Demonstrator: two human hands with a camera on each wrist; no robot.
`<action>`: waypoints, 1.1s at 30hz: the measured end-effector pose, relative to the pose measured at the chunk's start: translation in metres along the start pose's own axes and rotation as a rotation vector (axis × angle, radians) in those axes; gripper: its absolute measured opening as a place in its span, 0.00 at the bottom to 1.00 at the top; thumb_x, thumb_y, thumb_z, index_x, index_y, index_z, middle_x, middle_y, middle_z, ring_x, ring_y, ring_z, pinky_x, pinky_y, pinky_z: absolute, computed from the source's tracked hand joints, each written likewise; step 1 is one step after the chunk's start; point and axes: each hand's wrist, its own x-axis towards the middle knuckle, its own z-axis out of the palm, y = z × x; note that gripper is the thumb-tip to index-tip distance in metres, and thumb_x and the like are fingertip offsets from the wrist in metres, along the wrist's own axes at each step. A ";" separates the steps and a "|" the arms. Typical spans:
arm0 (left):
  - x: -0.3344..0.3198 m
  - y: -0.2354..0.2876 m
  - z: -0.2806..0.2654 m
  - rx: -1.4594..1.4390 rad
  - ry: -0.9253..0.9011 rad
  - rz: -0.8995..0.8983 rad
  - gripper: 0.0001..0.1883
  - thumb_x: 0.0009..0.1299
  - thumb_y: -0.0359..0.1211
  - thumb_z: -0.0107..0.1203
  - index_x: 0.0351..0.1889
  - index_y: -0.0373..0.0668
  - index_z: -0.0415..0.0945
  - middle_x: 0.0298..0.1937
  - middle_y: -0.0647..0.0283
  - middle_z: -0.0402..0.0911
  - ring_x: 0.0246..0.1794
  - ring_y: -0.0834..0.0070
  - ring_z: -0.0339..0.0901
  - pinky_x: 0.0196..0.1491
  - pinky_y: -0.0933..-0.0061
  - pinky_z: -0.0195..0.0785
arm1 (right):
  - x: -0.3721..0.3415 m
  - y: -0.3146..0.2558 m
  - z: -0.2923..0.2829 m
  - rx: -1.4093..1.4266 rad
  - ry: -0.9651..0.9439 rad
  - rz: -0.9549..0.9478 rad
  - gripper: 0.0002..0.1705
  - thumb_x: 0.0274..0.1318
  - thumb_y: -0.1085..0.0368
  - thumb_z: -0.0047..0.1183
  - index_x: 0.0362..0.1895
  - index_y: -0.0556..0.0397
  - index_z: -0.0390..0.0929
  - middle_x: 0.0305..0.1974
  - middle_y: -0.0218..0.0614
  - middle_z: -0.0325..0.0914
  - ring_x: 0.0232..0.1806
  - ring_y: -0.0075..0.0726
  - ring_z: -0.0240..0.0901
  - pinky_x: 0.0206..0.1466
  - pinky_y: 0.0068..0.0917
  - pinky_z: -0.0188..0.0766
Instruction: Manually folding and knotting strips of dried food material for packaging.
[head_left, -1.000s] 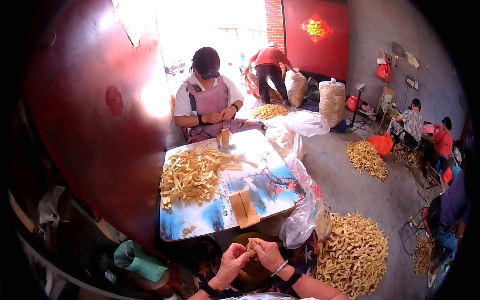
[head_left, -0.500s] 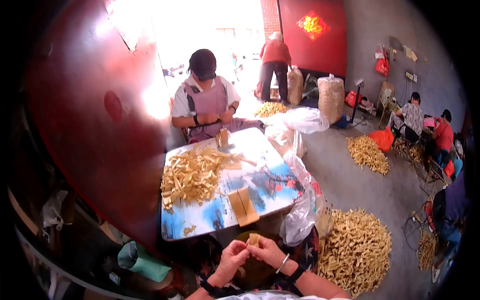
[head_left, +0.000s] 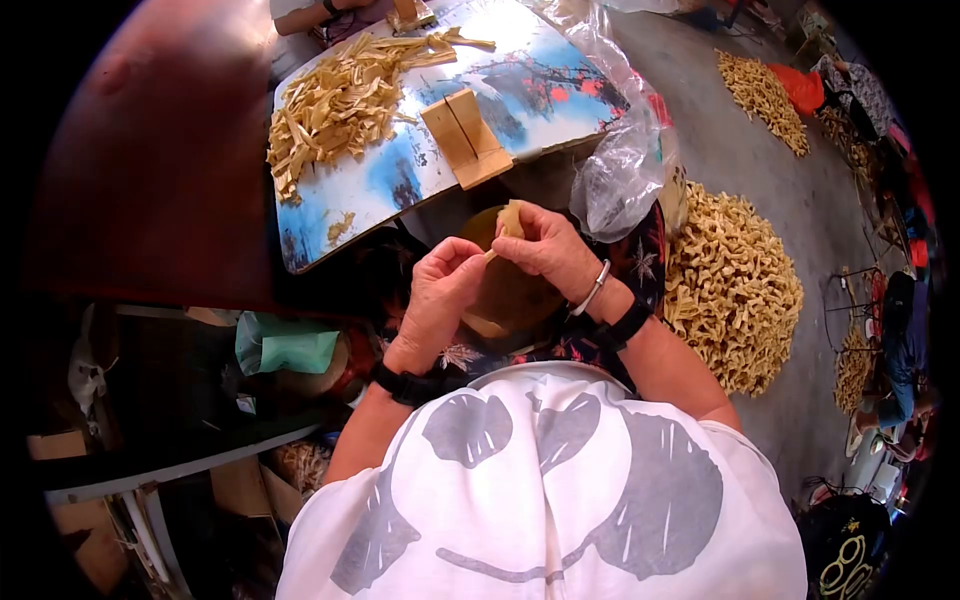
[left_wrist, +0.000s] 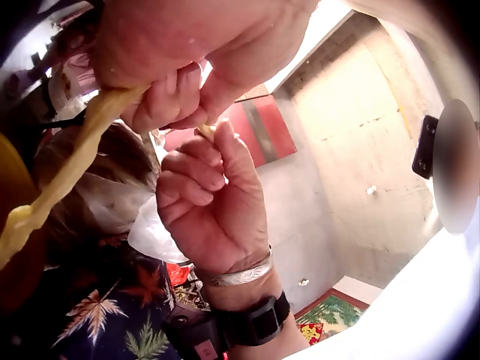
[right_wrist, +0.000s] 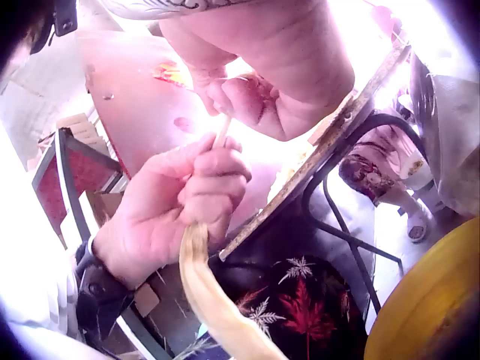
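A long, pale yellow strip [right_wrist: 217,307] runs through the curled fingers of my left hand [head_left: 440,290], its loose length hanging below that fist in the right wrist view. My right hand [head_left: 555,250], with a silver bangle at the wrist, pinches the narrow end between thumb and fingers. The hands are close together over my lap, above a yellowish basin [head_left: 515,300]. In the head view a bit of yellow material stands up at the right fingertips. The left wrist view shows the strip [left_wrist: 82,154] trailing down from the left hand.
Ahead is a painted table [head_left: 420,185] bearing a heap of yellow strips [head_left: 340,110] and a slotted wooden stand [head_left: 460,140]. Clear plastic [head_left: 620,180] hangs at its right corner. A large pile of short twisted pieces [head_left: 735,290] lies on the floor at right.
The head view has tipped down, so the table sits higher and my shirt shows. The hands stay together, holding the material. Only an arm of the person opposite remains in view.
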 end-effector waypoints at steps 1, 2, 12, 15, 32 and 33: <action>-0.002 0.000 -0.002 0.008 0.005 -0.013 0.05 0.72 0.31 0.58 0.42 0.42 0.76 0.29 0.75 0.72 0.22 0.91 0.60 0.24 0.88 0.50 | -0.001 -0.005 -0.001 0.004 0.023 0.021 0.12 0.57 0.60 0.62 0.41 0.51 0.76 0.29 0.19 0.73 0.27 0.11 0.64 0.28 0.13 0.62; -0.003 0.001 -0.002 0.017 0.009 -0.024 0.05 0.72 0.31 0.58 0.42 0.42 0.76 0.29 0.76 0.72 0.21 0.91 0.59 0.23 0.88 0.49 | -0.002 -0.008 -0.003 0.007 0.046 0.040 0.12 0.57 0.60 0.62 0.41 0.51 0.76 0.29 0.19 0.74 0.27 0.11 0.64 0.27 0.13 0.62; 0.000 0.007 0.015 0.363 0.070 0.061 0.09 0.74 0.35 0.55 0.37 0.39 0.82 0.19 0.81 0.64 0.18 0.93 0.54 0.22 0.86 0.44 | 0.003 -0.002 -0.004 -0.052 0.060 0.076 0.07 0.60 0.62 0.59 0.38 0.51 0.78 0.26 0.22 0.74 0.24 0.12 0.65 0.24 0.13 0.61; -0.005 0.012 0.012 0.367 0.085 0.012 0.10 0.74 0.35 0.55 0.36 0.39 0.82 0.18 0.81 0.64 0.18 0.93 0.53 0.21 0.86 0.42 | 0.005 -0.006 -0.010 -0.021 0.083 0.113 0.07 0.61 0.62 0.58 0.38 0.50 0.77 0.24 0.21 0.71 0.22 0.11 0.61 0.23 0.11 0.57; 0.131 0.061 -0.032 0.868 0.279 0.416 0.09 0.72 0.33 0.56 0.34 0.37 0.81 0.19 0.75 0.68 0.21 0.88 0.62 0.25 0.82 0.57 | 0.134 -0.028 -0.035 -0.442 0.378 -0.327 0.11 0.66 0.61 0.53 0.39 0.56 0.76 0.22 0.35 0.77 0.22 0.25 0.76 0.27 0.25 0.72; 0.137 0.061 -0.034 0.867 0.299 0.429 0.09 0.72 0.33 0.56 0.34 0.37 0.81 0.19 0.75 0.69 0.22 0.88 0.63 0.26 0.81 0.58 | 0.139 -0.027 -0.035 -0.495 0.402 -0.362 0.10 0.66 0.61 0.52 0.38 0.56 0.76 0.22 0.37 0.78 0.22 0.28 0.76 0.27 0.26 0.71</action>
